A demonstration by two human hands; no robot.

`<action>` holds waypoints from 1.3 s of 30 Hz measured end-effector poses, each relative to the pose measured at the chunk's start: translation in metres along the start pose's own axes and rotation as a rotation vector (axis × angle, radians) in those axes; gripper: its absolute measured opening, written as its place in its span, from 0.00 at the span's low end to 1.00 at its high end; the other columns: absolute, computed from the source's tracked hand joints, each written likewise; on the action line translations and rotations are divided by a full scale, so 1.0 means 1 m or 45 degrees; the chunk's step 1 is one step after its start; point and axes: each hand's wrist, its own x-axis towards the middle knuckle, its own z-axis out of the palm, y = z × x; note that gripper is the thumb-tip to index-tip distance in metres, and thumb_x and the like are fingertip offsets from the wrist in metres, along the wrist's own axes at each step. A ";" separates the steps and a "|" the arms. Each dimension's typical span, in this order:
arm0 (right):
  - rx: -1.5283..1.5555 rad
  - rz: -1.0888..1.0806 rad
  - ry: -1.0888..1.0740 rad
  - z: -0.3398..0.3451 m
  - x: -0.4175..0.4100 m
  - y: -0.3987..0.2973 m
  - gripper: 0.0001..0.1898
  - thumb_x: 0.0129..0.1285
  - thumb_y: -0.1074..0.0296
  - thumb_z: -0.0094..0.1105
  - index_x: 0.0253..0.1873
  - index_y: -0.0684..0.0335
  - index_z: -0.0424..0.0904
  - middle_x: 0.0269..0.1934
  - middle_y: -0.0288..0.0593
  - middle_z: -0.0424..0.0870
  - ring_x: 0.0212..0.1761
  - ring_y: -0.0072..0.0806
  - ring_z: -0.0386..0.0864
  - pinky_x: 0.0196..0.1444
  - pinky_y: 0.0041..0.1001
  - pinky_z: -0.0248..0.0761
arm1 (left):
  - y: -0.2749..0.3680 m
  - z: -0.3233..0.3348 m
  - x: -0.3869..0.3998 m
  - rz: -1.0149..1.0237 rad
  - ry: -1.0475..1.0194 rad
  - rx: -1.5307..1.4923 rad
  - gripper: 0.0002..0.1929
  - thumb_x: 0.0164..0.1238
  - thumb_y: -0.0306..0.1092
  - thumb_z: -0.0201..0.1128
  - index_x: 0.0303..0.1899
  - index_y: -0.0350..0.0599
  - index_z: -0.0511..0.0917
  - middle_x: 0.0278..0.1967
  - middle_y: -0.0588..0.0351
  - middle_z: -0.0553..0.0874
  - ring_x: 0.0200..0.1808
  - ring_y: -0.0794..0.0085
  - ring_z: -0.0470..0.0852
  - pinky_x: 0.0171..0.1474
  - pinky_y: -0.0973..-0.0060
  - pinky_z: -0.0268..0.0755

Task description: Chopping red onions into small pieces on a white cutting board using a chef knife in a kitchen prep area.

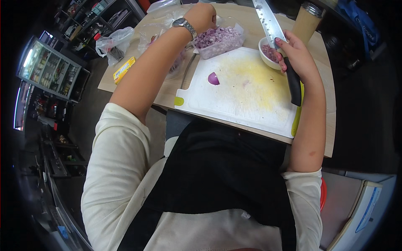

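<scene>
My right hand [293,51] grips a chef's knife by its black handle [292,81]. The hollow-edged blade [269,22] points away from me, with small bits stuck to it. Under this hand stands a white bowl [272,64] holding chopped pinkish pieces. My left hand [202,15], a wristwatch [184,24] at its wrist, is curled over a clear plastic container [216,54] of diced red onion [220,36]. Its fingertips are mostly hidden, so whatever they hold does not show. A red onion wedge [213,78] lies on the white cutting board [201,97].
Left of the container lies a clear plastic bag [177,64] with onion inside. Farther left are a yellow packet [124,69] and a plastic bag with a red-capped bottle [114,45]. A tall metal-lidded jar [306,23] stands at the back right of the wooden table [326,94].
</scene>
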 end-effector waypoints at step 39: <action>-0.027 0.022 0.023 0.000 -0.003 -0.003 0.13 0.77 0.65 0.51 0.59 0.66 0.72 0.21 0.32 0.73 0.15 0.16 0.66 0.18 0.21 0.62 | 0.090 -0.016 -0.091 0.158 0.258 -0.643 0.07 0.55 0.25 0.68 0.37 0.38 0.88 0.33 0.44 0.88 0.34 0.54 0.88 0.43 0.65 0.80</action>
